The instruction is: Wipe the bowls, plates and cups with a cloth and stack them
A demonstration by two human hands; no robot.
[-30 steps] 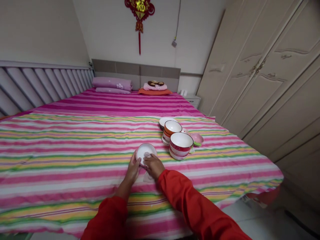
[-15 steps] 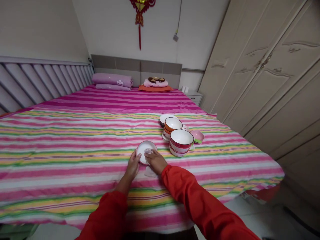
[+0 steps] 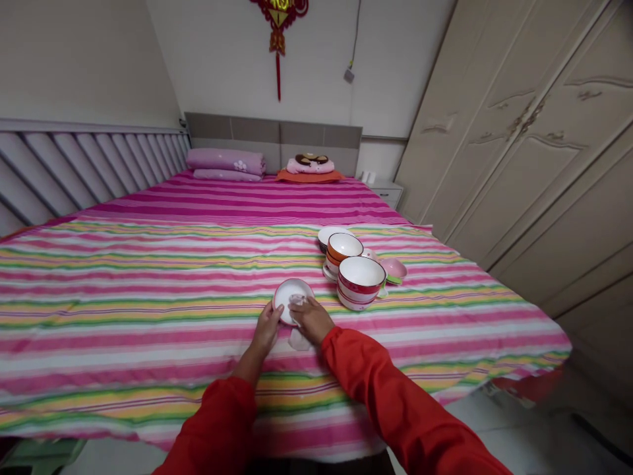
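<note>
One shallow, round white dish (image 3: pixel 282 294) with a thin pinkish rim is positioned over the near half of the striped cloth (image 3: pixel 148 333); whether its base touches the fabric cannot be told. The left hand (image 3: pixel 267 326) grips its near-left edge, the thumb over the rim. Inside the dish, the fingers of the right hand (image 3: pixel 313 320) are closed on a crumpled, whitish wad (image 3: pixel 297 300), tissue-like in texture, pressed to the smooth inner surface. Beneath this hand shows a thin, pale sheet (image 3: pixel 299 340); whether it joins the wad is unclear.

To the right of the dish, and apart from it, stand several glossy vessels: a nested stack of deep, red-banded bowls (image 3: pixel 358 290), its uppermost interior white; behind it, orange-sided bowls (image 3: pixel 344 247) with a dark rim; farther back, a wide white vessel (image 3: pixel 331 234); and at right, a small pink bowl (image 3: pixel 394 267) above a green edge. Beyond the multicoloured cloth lies a magenta-striped sheet (image 3: pixel 222 206), bearing rolled lilac bedding (image 3: pixel 222 160).
</note>
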